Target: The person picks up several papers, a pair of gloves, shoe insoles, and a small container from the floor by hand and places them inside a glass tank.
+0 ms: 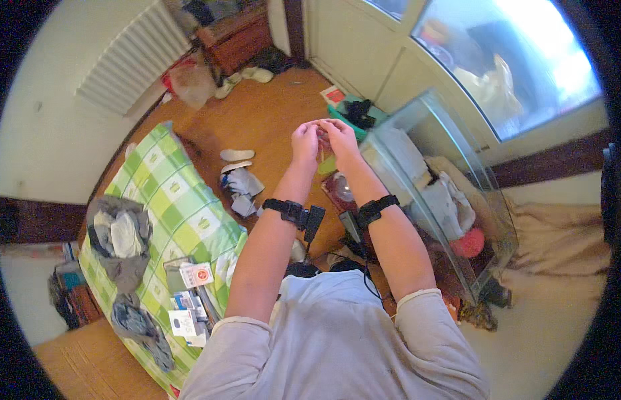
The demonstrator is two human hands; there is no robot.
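Both my arms reach forward over the floor. My left hand [304,141] and my right hand [342,140] meet at the fingertips, fingers bent inward and pressed together. What they hold, if anything, is hidden; a small reddish patch shows between the palms, and I cannot tell whether it lies in them or behind. Each wrist wears a black strap [286,211] with a small black device [314,222] on it. Just beyond my right hand stands a green basin [360,133] with dark cloth [359,112] in it.
A glass tank [450,260] with cloths and a pink ball [468,243] stands right. On the left, a green checked bed cover [165,175] bears clothes [127,233] and small boxes [184,323]. White shoes [237,155] lie on the brown floor [264,117]. A radiator [134,57] lines the far-left wall.
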